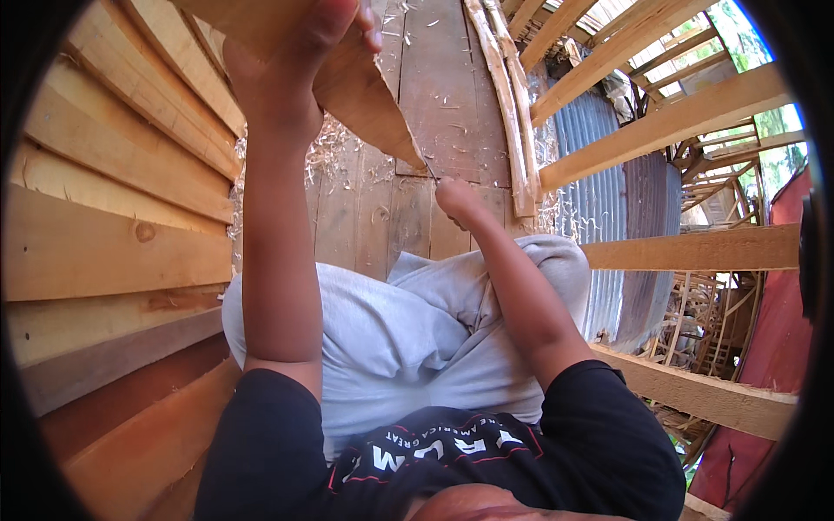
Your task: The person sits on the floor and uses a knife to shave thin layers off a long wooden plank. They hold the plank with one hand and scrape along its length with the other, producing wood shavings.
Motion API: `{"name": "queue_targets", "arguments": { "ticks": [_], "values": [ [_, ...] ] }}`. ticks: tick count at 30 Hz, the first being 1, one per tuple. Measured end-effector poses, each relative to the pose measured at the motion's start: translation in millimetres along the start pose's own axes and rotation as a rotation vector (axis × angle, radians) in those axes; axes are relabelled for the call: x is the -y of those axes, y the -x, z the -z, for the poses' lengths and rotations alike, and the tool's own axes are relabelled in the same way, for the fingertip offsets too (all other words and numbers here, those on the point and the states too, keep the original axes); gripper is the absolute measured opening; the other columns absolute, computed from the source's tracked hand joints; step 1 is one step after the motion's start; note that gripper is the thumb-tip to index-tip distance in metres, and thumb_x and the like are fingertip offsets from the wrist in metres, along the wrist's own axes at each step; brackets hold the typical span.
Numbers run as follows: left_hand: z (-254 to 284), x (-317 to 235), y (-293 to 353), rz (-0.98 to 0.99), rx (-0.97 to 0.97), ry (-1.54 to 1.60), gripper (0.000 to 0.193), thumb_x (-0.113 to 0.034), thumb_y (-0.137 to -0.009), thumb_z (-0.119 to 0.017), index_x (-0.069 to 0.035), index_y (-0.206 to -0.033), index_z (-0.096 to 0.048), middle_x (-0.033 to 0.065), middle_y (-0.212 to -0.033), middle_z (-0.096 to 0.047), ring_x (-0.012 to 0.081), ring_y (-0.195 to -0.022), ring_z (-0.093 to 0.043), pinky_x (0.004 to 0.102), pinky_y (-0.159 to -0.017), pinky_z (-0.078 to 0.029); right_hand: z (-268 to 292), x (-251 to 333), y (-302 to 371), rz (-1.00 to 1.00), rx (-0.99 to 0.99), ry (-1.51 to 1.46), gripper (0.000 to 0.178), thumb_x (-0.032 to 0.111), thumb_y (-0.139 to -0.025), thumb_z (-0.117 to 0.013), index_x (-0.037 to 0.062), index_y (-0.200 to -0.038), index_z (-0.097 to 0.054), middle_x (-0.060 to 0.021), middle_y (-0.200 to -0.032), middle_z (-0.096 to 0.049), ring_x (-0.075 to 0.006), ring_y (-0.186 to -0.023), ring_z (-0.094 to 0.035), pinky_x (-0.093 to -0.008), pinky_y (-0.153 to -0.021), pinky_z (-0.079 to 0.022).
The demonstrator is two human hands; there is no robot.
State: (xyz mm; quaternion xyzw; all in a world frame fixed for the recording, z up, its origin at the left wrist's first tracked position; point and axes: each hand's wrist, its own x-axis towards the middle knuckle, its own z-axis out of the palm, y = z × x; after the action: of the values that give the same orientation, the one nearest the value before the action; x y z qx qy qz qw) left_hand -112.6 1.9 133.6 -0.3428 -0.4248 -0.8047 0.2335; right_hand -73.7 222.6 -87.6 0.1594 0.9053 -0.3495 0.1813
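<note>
A thin wooden board (369, 104) with a ragged edge reaches down from the top of the view and narrows toward its lower right end. My left hand (282, 74) is closed around its upper part, with the fingers partly hidden behind the wood. My right hand (458, 202) is a fist beside the narrow end. From it a thin dark rod-like thing (432, 172) sticks out and meets the board's tip. Most of that thing is hidden in my fingers, so its kind does not show.
Plank floor (360, 208) with wood shavings (326, 143) lies ahead of my crossed legs. A wall of overlapping boards (113, 234) stands close on my left. Two long strips of wood (512, 113) lie ahead to the right. Beyond them are timber rails (686, 247) and corrugated metal sheets (599, 200).
</note>
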Motion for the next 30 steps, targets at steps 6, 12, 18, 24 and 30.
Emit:
{"name": "queue_targets", "arguments": {
  "ticks": [6, 12, 18, 24, 30],
  "values": [
    [-2, 0, 4, -0.054, -0.06, -0.065, 0.05, -0.037, -0.08, -0.075, -0.001, -0.105, -0.052, 0.0063, -0.075, -0.056, 0.0165, -0.066, -0.057, 0.026, -0.061, -0.047, 10, 66, 41, 0.073, -0.155, -0.097, 0.033, 0.012, -0.088, -0.038, -0.0078, -0.094, -0.064, -0.0354, -0.097, -0.061, -0.0446, -0.093, -0.063, -0.0502, -0.08, -0.05],
    [21, 3, 7, 0.125, 0.035, 0.124, 0.023, -0.02, -0.091, -0.061, -0.005, -0.107, -0.052, 0.0079, -0.085, -0.053, 0.0198, -0.077, -0.053, 0.0344, -0.074, -0.045, -18, -7, -28, -0.049, 0.059, 0.161, 0.032, 0.01, -0.087, -0.041, -0.006, -0.098, -0.066, -0.0308, -0.103, -0.063, -0.0427, -0.096, -0.064, -0.0494, -0.081, -0.051],
    [29, 2, 6, 0.181, 0.163, 0.049, 0.025, -0.028, -0.095, -0.05, -0.009, -0.112, -0.044, 0.0065, -0.092, -0.048, 0.0208, -0.087, -0.048, 0.0374, -0.086, -0.037, -19, 1, -24, -0.013, -0.01, 0.033, 0.048, 0.023, -0.095, -0.031, -0.0143, -0.099, -0.061, -0.031, -0.087, -0.065, -0.0399, -0.075, -0.066, -0.0491, -0.062, -0.051],
    [22, -4, 8, 0.119, 0.122, -0.095, 0.033, -0.033, -0.094, -0.053, -0.009, -0.116, -0.047, 0.0118, -0.102, -0.056, 0.0287, -0.102, -0.053, 0.0383, -0.085, -0.042, 37, 59, 10, 0.023, 0.018, 0.104, 0.056, 0.037, -0.098, -0.034, -0.0098, -0.106, -0.063, -0.0312, -0.107, -0.062, -0.0442, -0.104, -0.059, -0.0465, -0.092, -0.045],
    [27, -1, 10, 0.04, -0.028, -0.238, 0.055, -0.049, -0.09, -0.056, -0.006, -0.123, -0.045, 0.0127, -0.113, -0.058, 0.0339, -0.112, -0.053, 0.044, -0.09, -0.045, 73, 66, 10, 0.183, 0.157, 0.042, 0.045, 0.034, -0.095, -0.049, -0.0078, -0.096, -0.066, -0.0266, -0.087, -0.064, -0.0379, -0.082, -0.063, -0.0442, -0.075, -0.049]
  ]
}}
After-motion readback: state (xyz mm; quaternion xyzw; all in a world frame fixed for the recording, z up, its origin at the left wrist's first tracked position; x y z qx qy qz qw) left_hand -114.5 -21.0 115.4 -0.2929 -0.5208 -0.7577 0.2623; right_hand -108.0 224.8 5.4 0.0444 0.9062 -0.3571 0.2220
